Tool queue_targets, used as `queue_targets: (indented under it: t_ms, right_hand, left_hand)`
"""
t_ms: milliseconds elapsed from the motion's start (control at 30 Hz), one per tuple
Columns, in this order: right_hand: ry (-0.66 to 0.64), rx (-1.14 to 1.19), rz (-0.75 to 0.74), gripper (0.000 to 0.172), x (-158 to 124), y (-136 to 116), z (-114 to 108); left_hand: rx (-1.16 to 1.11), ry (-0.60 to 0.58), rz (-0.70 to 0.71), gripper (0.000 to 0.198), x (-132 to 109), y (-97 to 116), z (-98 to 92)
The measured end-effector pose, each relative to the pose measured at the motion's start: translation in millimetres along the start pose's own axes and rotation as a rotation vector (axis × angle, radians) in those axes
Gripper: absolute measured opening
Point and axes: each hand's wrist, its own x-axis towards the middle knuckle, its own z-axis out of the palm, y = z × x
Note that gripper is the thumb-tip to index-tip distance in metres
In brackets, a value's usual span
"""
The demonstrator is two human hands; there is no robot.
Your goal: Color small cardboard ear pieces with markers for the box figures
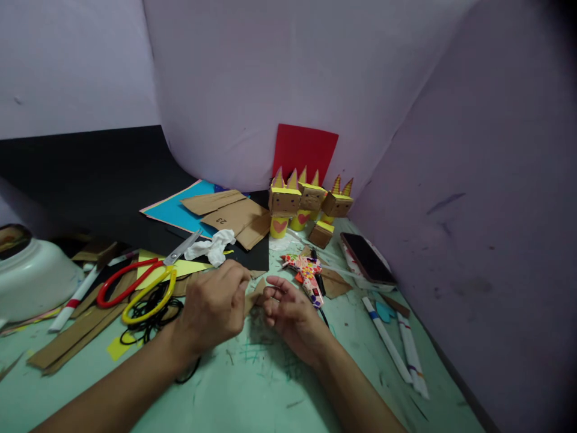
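My left hand [215, 302] is closed, back of the hand up, with its fingers on a small piece of brown cardboard [253, 297] just above the table. From the other side my right hand [295, 319] has its curled fingertips at the same piece; its palm is turned partly up. Just behind the right hand lies a glue gun [308, 275] in a colourful floral pattern. Scissors [158, 263] with red and yellow handles lie left of my left hand, next to tangled black cord [155, 310]. Crumpled white tissue [215, 246] rests behind that hand.
Cardboard figures [285, 204] with pointed horns stand on yellow bases at the back, before a red sheet [304, 147]. A phone [367, 257] and white markers [387, 343] lie right. Cardboard strips [83, 334] and a white pot [38, 279] are left; cardboard sheets [237, 216] lie behind.
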Motion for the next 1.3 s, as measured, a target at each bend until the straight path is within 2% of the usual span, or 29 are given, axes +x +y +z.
queue_targets:
  t_ms: [100,267,333,433,500,600,667,800,900,1067,1167,1233,1300]
  right_hand:
    - [0.002,0.060,0.009,0.042,0.5,-2.0,-0.5]
    - [0.024,0.082,0.027,0.041,1.7,-4.5,-0.7]
    - [0.052,0.083,-0.018,0.041,2.8,-7.6,-1.6]
    - [0.126,0.055,-0.167,0.042,3.7,-16.2,-3.4]
    - [0.178,0.038,-0.281,0.040,3.0,-23.2,-4.7]
    - [0.247,0.021,-0.405,0.035,1.2,-30.9,-6.7]
    - [0.285,-0.008,-0.450,0.031,0.8,-32.7,-8.3]
    - [0.323,-0.045,-0.472,0.031,2.4,-30.6,-10.4]
    - [0.332,-0.062,-0.463,0.032,4.3,-28.0,-11.0]
    - [0.351,-0.191,-0.447,0.029,5.6,-23.6,-12.2]
    - [0.359,-0.323,-0.329,0.025,4.1,-18.2,-10.2]
    - [0.314,-0.437,-0.217,0.026,3.1,-13.2,-8.4]
    - [0.272,-0.537,-0.179,0.026,3.0,-8.4,-7.5]
  left_hand:
    - [0.028,-0.060,-0.163,0.016,4.5,-8.9,-7.3]
    - [0.217,-0.277,-0.383,0.024,12.4,-18.5,-10.9]
    - [0.312,-0.329,-0.456,0.025,15.3,-21.6,-10.2]
    - [0.405,-0.347,-0.549,0.030,17.6,-25.5,-10.1]
    - [0.390,-0.346,-0.552,0.034,17.3,-25.9,-10.6]
    - [0.291,-0.320,-0.446,0.025,14.0,-21.5,-9.0]
    - [0.210,-0.345,-0.377,0.029,10.0,-15.6,-4.7]
    - [0.170,-0.590,-0.352,0.015,1.1,-2.4,6.8]
    - [0.167,-0.678,-0.357,0.015,-3.2,2.9,12.1]
    - [-0.004,-0.619,-0.477,0.011,-4.6,0.7,15.9]
    - [-0.355,-0.545,-0.618,0.006,-0.5,0.1,17.4]
    - [-0.599,-0.483,-0.732,0.004,3.6,3.0,17.5]
    - [-0.773,-0.437,-0.828,0.007,7.3,8.1,17.0]
